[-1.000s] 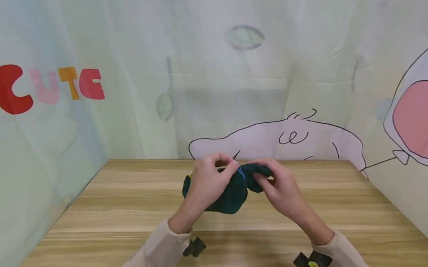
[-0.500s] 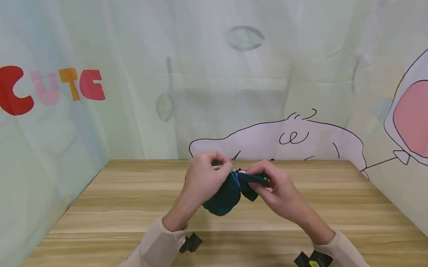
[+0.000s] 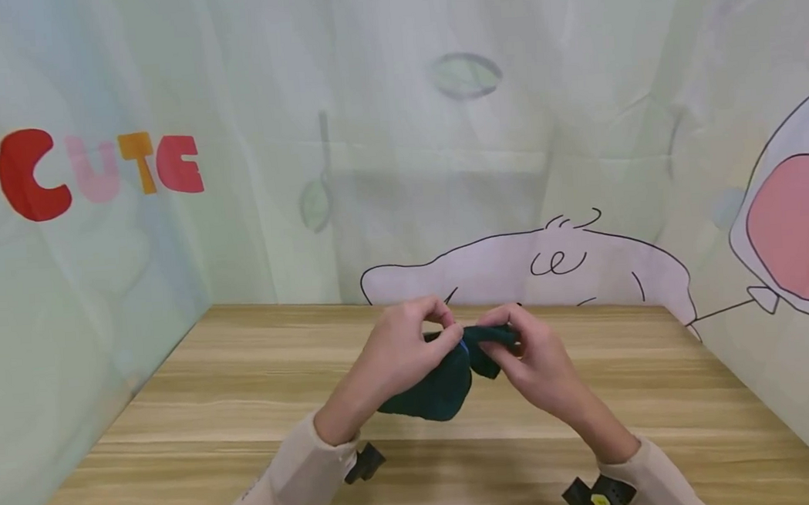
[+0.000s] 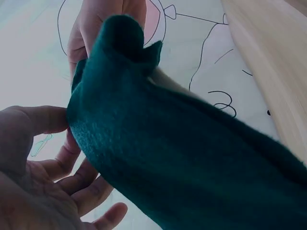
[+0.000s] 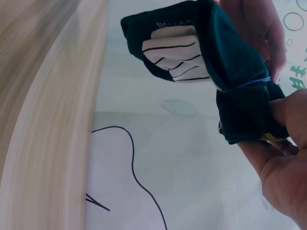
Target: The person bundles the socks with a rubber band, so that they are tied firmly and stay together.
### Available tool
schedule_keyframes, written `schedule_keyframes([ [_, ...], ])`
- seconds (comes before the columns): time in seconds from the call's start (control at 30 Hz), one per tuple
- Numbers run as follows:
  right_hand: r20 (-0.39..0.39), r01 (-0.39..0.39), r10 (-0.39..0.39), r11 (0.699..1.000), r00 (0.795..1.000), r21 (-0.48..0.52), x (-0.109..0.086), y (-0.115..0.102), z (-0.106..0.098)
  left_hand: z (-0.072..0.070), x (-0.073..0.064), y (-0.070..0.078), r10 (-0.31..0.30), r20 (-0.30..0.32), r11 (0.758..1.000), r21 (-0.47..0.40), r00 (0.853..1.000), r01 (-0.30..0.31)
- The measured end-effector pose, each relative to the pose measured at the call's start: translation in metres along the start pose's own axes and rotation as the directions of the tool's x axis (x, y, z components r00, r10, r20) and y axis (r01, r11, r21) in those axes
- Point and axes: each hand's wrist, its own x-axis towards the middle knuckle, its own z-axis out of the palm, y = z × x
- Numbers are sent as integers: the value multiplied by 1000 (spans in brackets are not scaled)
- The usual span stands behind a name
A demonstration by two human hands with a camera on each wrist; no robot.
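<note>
A dark green folded cloth bundle (image 3: pixel 430 390) is held up in both hands above the wooden table. A thin blue band (image 5: pixel 254 82) cinches it near its right end. My left hand (image 3: pixel 404 353) pinches at the band, thumb and index finger meeting there. With thumb and fingers, my right hand (image 3: pixel 532 353) grips the short end right of the band. White, black-striped cloth (image 5: pixel 175 52) and pale lettering show at the bundle's open end in the right wrist view. In the left wrist view the green cloth (image 4: pixel 144 129) hides part of the scene.
The wooden table (image 3: pixel 199 419) lies beneath the hands. Printed fabric walls (image 3: pixel 401 191) with letters and cartoon drawings stand at the back and sides. A small dark device (image 3: pixel 366 463) is at the left cuff, another dark device (image 3: pixel 598 495) at the right cuff.
The left hand shifted slightly left, then back right, with the bundle turning. The blue band is now more covered by the left fingertips. The right hand keeps its grip.
</note>
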Motion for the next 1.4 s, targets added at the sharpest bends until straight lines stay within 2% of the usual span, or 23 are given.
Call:
schedule_keyframes([
  [0.13,-25,-26,26,1000,999,-1,0,0,-2,2,1,-1,57,1,998,0,998,-57],
  [0.27,-42,-32,32,999,999,13,1,1,-6,1,1,-3,135,17,991,-19,991,-134],
  [0.4,-52,-53,55,998,997,44,3,0,-10,-3,2,-8,181,67,982,-61,981,-177],
  [0.53,-62,-76,80,995,995,63,3,-1,-16,-7,5,-14,174,149,980,-119,973,-158],
  [0.73,-91,-92,101,990,991,104,5,-1,-22,-13,10,-25,117,265,984,-164,957,-75],
  [0.87,-126,-93,110,986,986,137,6,-2,-26,-19,10,-26,105,280,987,-149,954,-65],
  [1.1,-169,-151,179,974,969,169,8,-4,-27,-33,10,-27,86,263,994,-85,961,-66],
  [1.3,-78,-267,278,955,957,131,8,1,-32,-49,11,-34,102,324,994,4,941,-109],
  [1.4,-25,-289,292,954,956,82,8,2,-33,-56,10,-36,104,334,991,48,937,-127],
])
